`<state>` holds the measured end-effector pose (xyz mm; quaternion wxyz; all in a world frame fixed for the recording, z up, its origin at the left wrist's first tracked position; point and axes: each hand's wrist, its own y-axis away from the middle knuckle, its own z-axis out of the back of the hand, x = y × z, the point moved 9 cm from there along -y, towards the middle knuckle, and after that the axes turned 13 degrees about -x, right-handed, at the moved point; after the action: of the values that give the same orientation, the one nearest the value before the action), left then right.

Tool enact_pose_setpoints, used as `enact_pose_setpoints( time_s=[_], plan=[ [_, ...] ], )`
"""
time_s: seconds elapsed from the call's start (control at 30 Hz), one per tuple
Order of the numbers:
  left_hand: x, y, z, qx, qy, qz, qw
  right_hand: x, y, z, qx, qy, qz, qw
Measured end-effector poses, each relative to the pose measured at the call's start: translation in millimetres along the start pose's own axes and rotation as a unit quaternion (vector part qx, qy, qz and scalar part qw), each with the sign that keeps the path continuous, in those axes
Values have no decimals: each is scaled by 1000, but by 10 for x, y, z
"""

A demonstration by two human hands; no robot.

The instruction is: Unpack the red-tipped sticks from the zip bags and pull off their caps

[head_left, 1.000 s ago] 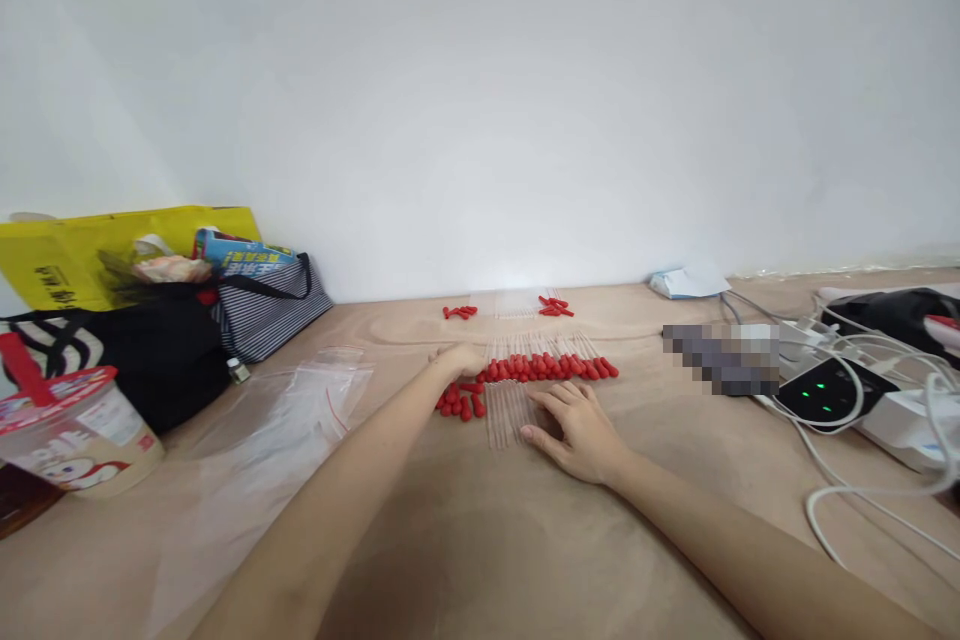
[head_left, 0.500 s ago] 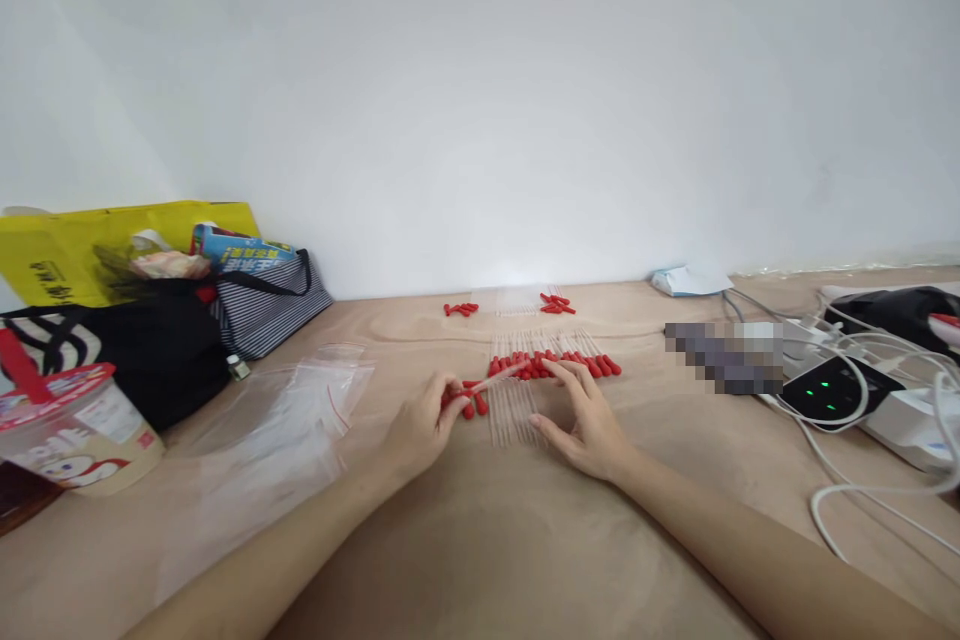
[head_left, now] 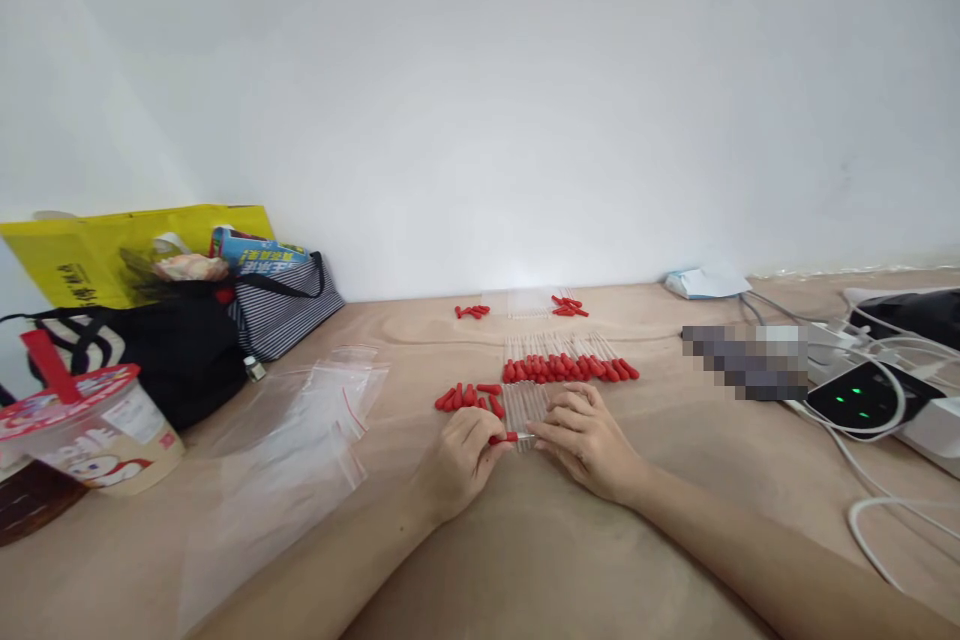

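My left hand [head_left: 466, 455] pinches a red rubber bulb [head_left: 510, 437] between thumb and fingers. The bulb points right and meets the end of a thin clear glass tube [head_left: 529, 436], which my right hand [head_left: 586, 440] grips with closed fingertips. Most of that tube is hidden by my right hand. Under and just beyond my hands lie loose glass tubes [head_left: 525, 402] side by side. Several loose red bulbs [head_left: 465, 396] are above my left hand. Farther back is a row of glass droppers [head_left: 571, 368], red bulbs toward me.
By the wall lie a small left pile of bulbs [head_left: 471, 311], a right pile [head_left: 570, 306] and more clear tubes [head_left: 529, 303]. Left are plastic zip bags [head_left: 300, 450], a drink cup [head_left: 112, 440] and bags [head_left: 195, 340]. Right are white cables [head_left: 862, 520] and a black device [head_left: 855, 400].
Both hands have drawn closer to me and come together at the bulb and tube. My right hand has left the dropper row and its fingers have closed. The view has shifted slightly.
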<state>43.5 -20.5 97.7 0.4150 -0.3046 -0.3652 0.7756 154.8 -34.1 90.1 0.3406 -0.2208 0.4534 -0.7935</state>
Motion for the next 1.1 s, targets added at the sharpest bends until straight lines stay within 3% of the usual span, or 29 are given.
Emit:
enact_pose_setpoints(
  time_s=[0.13,0.3,0.5,0.77,0.9,1.1],
  plan=[
    [16,1,-62,39,-2,8,999,35,-14,33,-11,-4,7,1000],
    [-3,-15,-102,56,2,-15,998,62,-2,1,29,-8,6,1000],
    [-51,26,-126,98,3,-34,995,132,-12,64,28,-15,40,999],
    [-133,18,-101,103,10,-49,993,163,-30,67,23,-36,40,998],
    [15,27,-11,95,21,-9,995,8,49,102,29,-26,17,999],
    [308,79,242,21,5,90,996,-377,206,184,36,52,-64,996]
  ],
)
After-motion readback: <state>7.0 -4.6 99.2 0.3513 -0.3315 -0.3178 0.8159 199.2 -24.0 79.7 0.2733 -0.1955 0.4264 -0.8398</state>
